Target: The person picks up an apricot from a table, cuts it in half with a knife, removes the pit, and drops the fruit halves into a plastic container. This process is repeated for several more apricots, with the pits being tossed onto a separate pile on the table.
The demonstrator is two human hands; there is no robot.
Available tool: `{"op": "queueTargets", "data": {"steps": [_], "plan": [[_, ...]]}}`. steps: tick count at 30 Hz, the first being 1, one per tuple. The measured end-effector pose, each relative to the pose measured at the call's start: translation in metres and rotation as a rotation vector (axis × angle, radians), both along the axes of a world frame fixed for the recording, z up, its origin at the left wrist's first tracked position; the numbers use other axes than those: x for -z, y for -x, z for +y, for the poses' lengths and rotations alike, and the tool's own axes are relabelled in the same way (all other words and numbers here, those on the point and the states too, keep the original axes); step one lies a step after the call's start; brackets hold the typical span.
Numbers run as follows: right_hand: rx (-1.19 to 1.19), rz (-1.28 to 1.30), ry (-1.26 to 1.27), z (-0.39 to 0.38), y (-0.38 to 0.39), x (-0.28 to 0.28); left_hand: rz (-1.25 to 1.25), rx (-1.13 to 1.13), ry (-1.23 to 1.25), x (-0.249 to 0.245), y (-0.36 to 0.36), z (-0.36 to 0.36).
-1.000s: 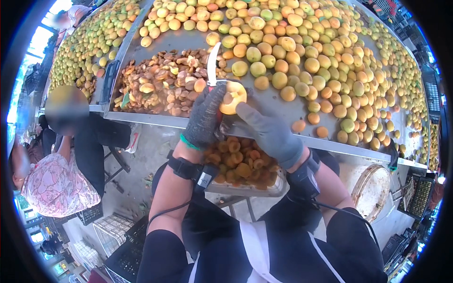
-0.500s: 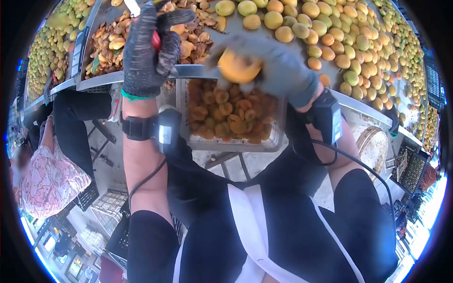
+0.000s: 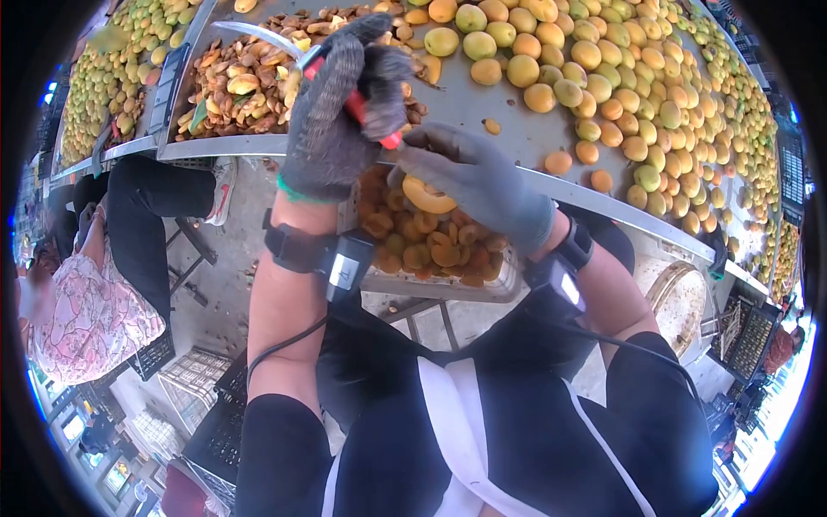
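Observation:
My left hand (image 3: 340,112), in a dark grey glove with a green cuff, is closed round the red handle of a knife (image 3: 354,105). Its thin curved blade points up and left over the steel table (image 3: 465,95). My gloved right hand (image 3: 487,185) holds an orange apricot (image 3: 426,196) in its fingers, low over a pale plastic crate (image 3: 482,290). Cut apricot pieces (image 3: 431,241) fill that crate between my knees. The butt of the knife handle comes close to my right fingertips.
Whole apricots (image 3: 603,77) are heaped across the table's right side. Brown and yellow scraps (image 3: 245,86) pile up at its left. A person in a pink patterned top (image 3: 90,314) sits at the left. A round tub (image 3: 676,302) stands right of my knees.
My left hand has come right and down with the knife, closer to my right hand. The right hand has lowered the apricot nearer the crate. The view has shifted slightly.

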State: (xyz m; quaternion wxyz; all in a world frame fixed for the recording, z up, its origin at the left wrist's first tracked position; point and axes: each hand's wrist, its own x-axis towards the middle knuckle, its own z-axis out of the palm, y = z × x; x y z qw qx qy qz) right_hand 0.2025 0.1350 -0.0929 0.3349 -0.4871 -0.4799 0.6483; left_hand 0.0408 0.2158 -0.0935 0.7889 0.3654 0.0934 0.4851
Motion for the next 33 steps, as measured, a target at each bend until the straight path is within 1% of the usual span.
{"op": "queueTargets", "data": {"steps": [1, 3, 7, 8, 9, 11, 13, 15, 16, 18, 19, 20, 21, 22, 23, 24, 25, 27, 28, 29, 31, 32, 33], "plan": [[-0.006, 0.0, -0.006, -0.001, 0.001, -0.001, 0.0, -0.006, -0.006, 0.004, 0.002, 0.007], [0.05, 0.359, 0.071, -0.004, 0.001, 0.0, -0.251, 0.038, 0.139, 0.007, 0.006, 0.018], [-0.013, 0.303, 0.09, -0.004, 0.001, 0.005, -0.363, 0.057, 0.126, 0.007, 0.016, 0.026], [-0.01, 0.279, 0.002, -0.005, 0.004, 0.009, -0.39, 0.127, 0.135, 0.004, 0.016, 0.025], [-0.006, 0.254, -0.089, -0.004, 0.007, 0.01, -0.387, 0.123, 0.134, 0.003, 0.015, 0.023], [0.011, 0.267, -0.097, -0.005, 0.011, 0.003, -0.29, 0.14, -0.023, 0.0, 0.012, 0.017], [0.031, 0.276, -0.106, -0.006, 0.012, 0.002, -0.288, 0.168, 0.0, -0.003, 0.012, 0.015], [0.015, 0.46, 0.225, -0.007, 0.009, 0.007, -0.214, 0.137, -0.124, -0.002, 0.012, 0.015], [0.013, 0.46, 0.222, -0.007, 0.01, 0.006, -0.203, 0.08, -0.095, -0.002, 0.012, 0.012], [0.046, 0.59, 0.328, -0.008, 0.013, 0.006, -0.163, 0.066, -0.098, 0.0, 0.012, 0.008], [0.044, 0.59, 0.326, -0.008, 0.013, 0.011, -0.121, 0.053, -0.097, 0.0, 0.012, 0.008], [0.006, 0.516, 0.166, -0.008, 0.015, 0.016, -0.105, 0.13, -0.17, -0.004, 0.013, 0.011], [-0.029, 0.44, 0.008, -0.007, 0.016, 0.018, -0.104, 0.129, -0.171, -0.006, 0.012, 0.008], [-0.03, 0.44, 0.007, -0.006, 0.015, 0.018, 0.01, -0.009, -0.159, -0.01, 0.009, 0.004], [0.019, 0.448, 0.058, -0.002, 0.017, 0.007, 0.122, -0.147, -0.149, -0.012, 0.006, 0.003], [0.07, 0.456, 0.109, 0.0, 0.017, -0.002, -0.015, -0.109, -0.107, -0.01, 0.004, 0.007], [0.068, 0.458, 0.105, 0.001, 0.017, -0.005, -0.014, -0.11, -0.112, -0.01, 0.005, 0.009], [0.094, 0.158, -0.128, 0.002, 0.017, -0.01, -0.194, -0.122, 0.043, -0.013, 0.01, 0.012], [0.093, 0.163, -0.13, 0.001, 0.018, -0.008, -0.165, -0.117, -0.029, -0.009, 0.015, 0.017], [0.085, 0.166, -0.134, 0.001, 0.019, -0.004, -0.162, -0.119, -0.031, -0.007, 0.018, 0.019], [0.073, 0.168, -0.14, 0.001, 0.02, -0.004, -0.194, -0.032, -0.112, -0.004, 0.022, 0.023], [0.088, 0.2, -0.055, -0.001, 0.02, -0.008, -0.186, -0.083, -0.052, -0.007, 0.018, 0.019], [0.104, 0.231, 0.03, -0.002, 0.02, -0.011, -0.184, -0.084, -0.053, -0.006, 0.017, 0.018]]}}
